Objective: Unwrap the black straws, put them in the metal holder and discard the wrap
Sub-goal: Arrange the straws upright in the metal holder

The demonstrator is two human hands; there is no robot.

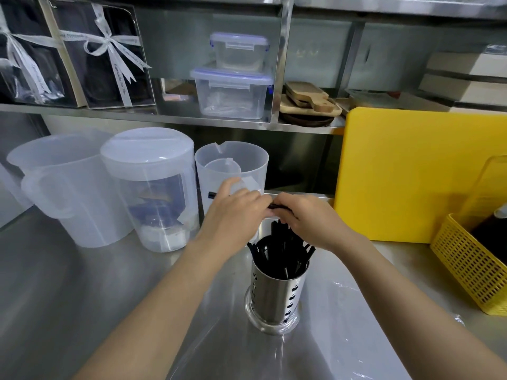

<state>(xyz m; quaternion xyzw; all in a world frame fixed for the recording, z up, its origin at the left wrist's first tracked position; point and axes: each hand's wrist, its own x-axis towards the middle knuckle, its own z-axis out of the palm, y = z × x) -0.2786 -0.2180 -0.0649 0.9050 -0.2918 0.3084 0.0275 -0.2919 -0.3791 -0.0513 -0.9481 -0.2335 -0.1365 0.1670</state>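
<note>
Two hands, left hand (236,212) and right hand (307,220), fingers curled, jointly grip one black straw (275,206) held level just above the metal holder (274,294). Holder stands upright on the table (82,283), containing black straws (282,250). Clear wrap (348,290) lies flat around it.

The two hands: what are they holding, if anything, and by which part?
One black straw, held level. The left hand grips it near its left end, whose tip sticks out; the right hand grips its right part.
</note>
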